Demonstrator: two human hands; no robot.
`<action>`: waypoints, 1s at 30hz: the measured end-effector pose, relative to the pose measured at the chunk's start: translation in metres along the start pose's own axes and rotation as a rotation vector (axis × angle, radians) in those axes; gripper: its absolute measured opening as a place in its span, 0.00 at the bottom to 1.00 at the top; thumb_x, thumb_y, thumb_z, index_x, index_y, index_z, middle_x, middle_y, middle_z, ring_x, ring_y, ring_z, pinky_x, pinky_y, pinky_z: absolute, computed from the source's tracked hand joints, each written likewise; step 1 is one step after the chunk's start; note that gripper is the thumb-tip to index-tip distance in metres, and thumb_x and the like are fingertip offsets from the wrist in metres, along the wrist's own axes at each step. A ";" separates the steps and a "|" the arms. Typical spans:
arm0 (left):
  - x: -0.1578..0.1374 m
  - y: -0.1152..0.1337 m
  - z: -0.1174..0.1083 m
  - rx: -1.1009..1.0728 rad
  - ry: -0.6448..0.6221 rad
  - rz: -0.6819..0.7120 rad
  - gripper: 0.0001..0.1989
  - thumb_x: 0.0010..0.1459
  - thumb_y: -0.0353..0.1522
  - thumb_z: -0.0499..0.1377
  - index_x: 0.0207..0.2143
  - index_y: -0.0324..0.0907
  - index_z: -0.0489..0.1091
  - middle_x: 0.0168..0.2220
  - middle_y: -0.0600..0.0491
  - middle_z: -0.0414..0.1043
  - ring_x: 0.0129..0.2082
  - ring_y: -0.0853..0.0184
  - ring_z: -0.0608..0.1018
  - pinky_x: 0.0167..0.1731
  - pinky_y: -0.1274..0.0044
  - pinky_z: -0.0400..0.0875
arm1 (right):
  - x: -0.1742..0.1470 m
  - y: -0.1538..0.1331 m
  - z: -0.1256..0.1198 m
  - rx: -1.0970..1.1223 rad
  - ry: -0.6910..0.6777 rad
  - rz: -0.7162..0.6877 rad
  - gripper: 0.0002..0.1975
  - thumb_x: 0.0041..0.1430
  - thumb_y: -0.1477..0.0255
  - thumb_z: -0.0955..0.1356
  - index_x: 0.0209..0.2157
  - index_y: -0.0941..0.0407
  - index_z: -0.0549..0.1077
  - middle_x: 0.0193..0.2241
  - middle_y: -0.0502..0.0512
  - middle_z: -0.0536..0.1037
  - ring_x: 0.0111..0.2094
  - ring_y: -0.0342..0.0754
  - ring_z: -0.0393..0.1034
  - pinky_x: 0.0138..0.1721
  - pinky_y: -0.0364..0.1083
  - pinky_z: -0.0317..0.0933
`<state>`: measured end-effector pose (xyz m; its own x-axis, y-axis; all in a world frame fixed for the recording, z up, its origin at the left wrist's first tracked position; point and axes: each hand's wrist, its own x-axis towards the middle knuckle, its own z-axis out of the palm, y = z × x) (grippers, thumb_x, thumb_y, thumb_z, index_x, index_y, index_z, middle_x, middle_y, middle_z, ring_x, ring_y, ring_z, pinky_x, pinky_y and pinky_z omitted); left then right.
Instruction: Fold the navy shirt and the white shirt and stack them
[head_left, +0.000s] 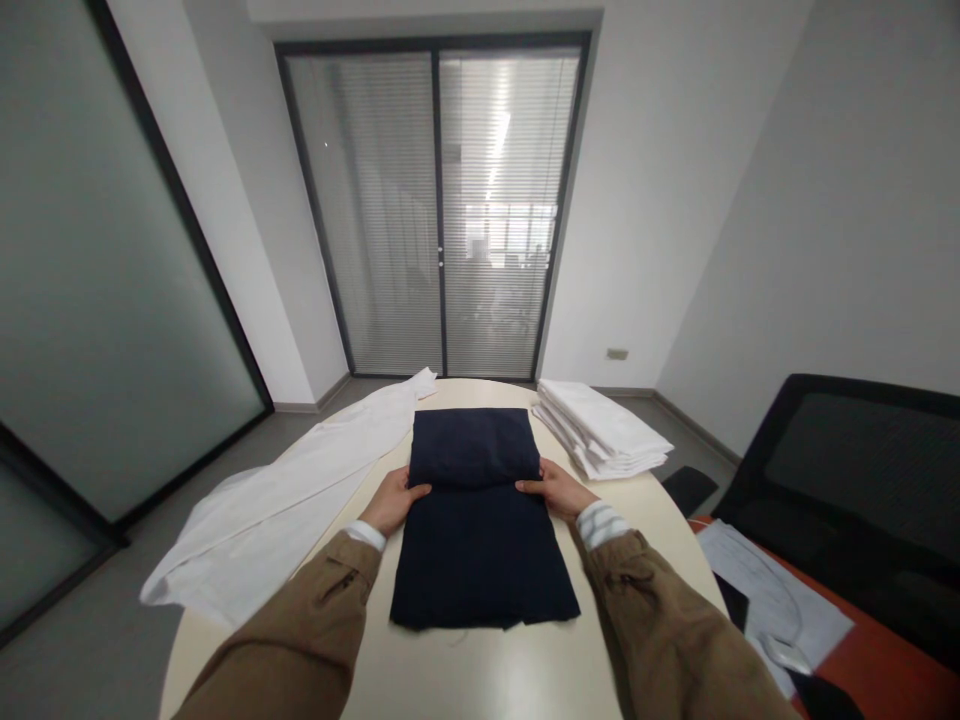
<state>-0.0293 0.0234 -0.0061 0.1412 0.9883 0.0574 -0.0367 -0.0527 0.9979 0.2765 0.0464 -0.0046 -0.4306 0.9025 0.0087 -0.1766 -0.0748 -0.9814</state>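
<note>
A dark navy cloth [484,560] lies on the table in front of me, with a crease running across its middle. My left hand [394,497] grips its left edge near that crease, thumb on top and fingers tucked beneath. On the opposite edge, my right hand [561,488] holds the cloth in the same way, at about the same height. The near end of the cloth has a frayed edge with a loose thread. Fingers under the fabric are hidden on both sides.
A long white cloth [285,500] hangs partly over the left edge of the pale round table [487,670]. Folded white cloths [600,430] are stacked at the far right. Beside the table stands a black mesh chair [862,480]; papers [772,580] and a white mouse [786,653] lie on its red seat.
</note>
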 end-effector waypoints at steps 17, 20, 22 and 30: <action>-0.002 0.003 0.000 -0.133 -0.021 -0.061 0.24 0.36 0.39 0.73 0.35 0.36 0.78 0.33 0.47 0.81 0.38 0.51 0.81 0.44 0.61 0.72 | 0.002 -0.002 -0.015 -0.304 0.061 -0.120 0.22 0.43 0.61 0.77 0.39 0.58 0.80 0.42 0.58 0.82 0.49 0.61 0.73 0.58 0.61 0.59; -0.005 0.007 0.000 -0.146 -0.045 -0.049 0.19 0.37 0.37 0.72 0.33 0.38 0.78 0.33 0.48 0.81 0.41 0.50 0.80 0.43 0.62 0.72 | 0.000 -0.010 -0.015 -0.435 0.069 -0.197 0.23 0.44 0.60 0.77 0.42 0.56 0.80 0.47 0.58 0.80 0.54 0.62 0.69 0.61 0.61 0.55; -0.007 0.011 0.001 -0.141 -0.055 -0.020 0.13 0.39 0.35 0.71 0.29 0.39 0.77 0.34 0.48 0.82 0.43 0.50 0.79 0.44 0.63 0.72 | -0.002 -0.013 -0.016 -0.466 0.071 -0.233 0.22 0.46 0.60 0.76 0.43 0.54 0.80 0.49 0.58 0.79 0.56 0.62 0.67 0.62 0.60 0.53; -0.006 0.011 0.000 -0.312 -0.060 -0.023 0.11 0.39 0.26 0.66 0.17 0.40 0.65 0.45 0.44 0.79 0.45 0.54 0.80 0.47 0.67 0.70 | -0.003 -0.014 -0.016 -0.200 -0.004 -0.152 0.17 0.39 0.58 0.78 0.22 0.57 0.75 0.49 0.65 0.78 0.48 0.61 0.74 0.52 0.58 0.63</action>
<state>-0.0309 0.0166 0.0043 0.2028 0.9781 0.0458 -0.3335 0.0250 0.9424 0.2944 0.0512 0.0058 -0.4163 0.8951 0.1595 -0.0608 0.1476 -0.9872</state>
